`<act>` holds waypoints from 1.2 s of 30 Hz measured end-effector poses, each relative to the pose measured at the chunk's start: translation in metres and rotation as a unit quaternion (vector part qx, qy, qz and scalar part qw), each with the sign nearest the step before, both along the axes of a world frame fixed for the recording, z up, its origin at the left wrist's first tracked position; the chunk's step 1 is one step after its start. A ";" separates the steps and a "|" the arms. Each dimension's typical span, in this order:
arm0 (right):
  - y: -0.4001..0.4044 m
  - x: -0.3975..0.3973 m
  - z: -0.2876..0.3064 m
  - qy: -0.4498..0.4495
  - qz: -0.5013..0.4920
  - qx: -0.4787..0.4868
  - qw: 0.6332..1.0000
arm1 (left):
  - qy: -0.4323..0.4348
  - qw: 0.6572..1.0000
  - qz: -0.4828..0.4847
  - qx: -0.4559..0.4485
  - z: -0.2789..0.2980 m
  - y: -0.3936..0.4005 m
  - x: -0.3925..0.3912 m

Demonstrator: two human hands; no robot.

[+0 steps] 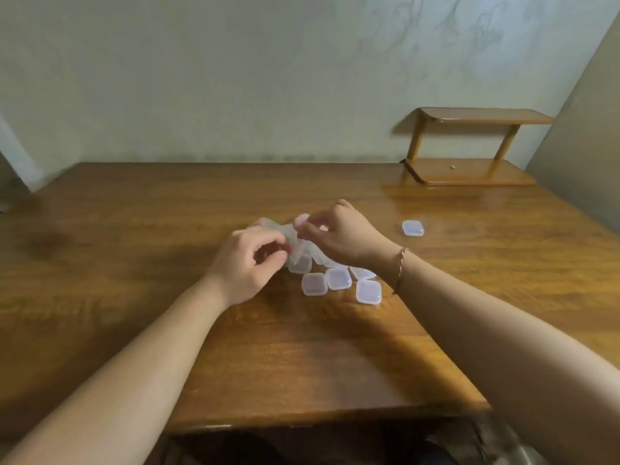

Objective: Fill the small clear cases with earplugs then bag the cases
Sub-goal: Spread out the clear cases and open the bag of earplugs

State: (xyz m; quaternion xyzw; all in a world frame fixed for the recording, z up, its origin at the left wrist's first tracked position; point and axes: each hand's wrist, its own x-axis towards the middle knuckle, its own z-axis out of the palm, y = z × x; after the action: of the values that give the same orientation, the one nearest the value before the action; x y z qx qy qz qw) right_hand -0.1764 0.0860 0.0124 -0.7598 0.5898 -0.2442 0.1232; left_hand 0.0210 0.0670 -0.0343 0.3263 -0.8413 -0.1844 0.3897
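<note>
A cluster of closed clear cases [335, 280] is seen on the wooden table [302, 364]. Above it, a clear bag [288, 234] is pinched by the left hand [248, 263] and right hand [339, 236], fingers curled. One lone case [413, 228] lies farther right.

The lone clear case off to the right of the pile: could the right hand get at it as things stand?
Probably yes. The lone case sits alone on bare table, nothing between it and the right hand, but that hand is pinching something clear and blurred and must free up first.
</note>
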 end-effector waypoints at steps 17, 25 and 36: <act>-0.013 0.001 -0.003 -0.098 -0.067 0.058 0.991 | -0.027 0.994 0.106 0.003 0.010 -0.001 -0.026; -0.009 0.010 -0.010 -0.104 -0.048 0.033 0.993 | 0.016 0.996 0.071 0.050 0.009 -0.004 -0.021; -0.004 0.022 -0.012 0.040 -0.042 -0.027 0.998 | 0.019 0.992 0.122 0.015 0.011 -0.001 -0.021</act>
State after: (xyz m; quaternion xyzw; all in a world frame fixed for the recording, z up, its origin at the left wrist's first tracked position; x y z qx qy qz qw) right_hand -0.1542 0.0818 0.0001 -0.7466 0.6186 -0.2348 0.0684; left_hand -0.0001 0.0664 -0.0231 0.4287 -0.7845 -0.1548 0.4204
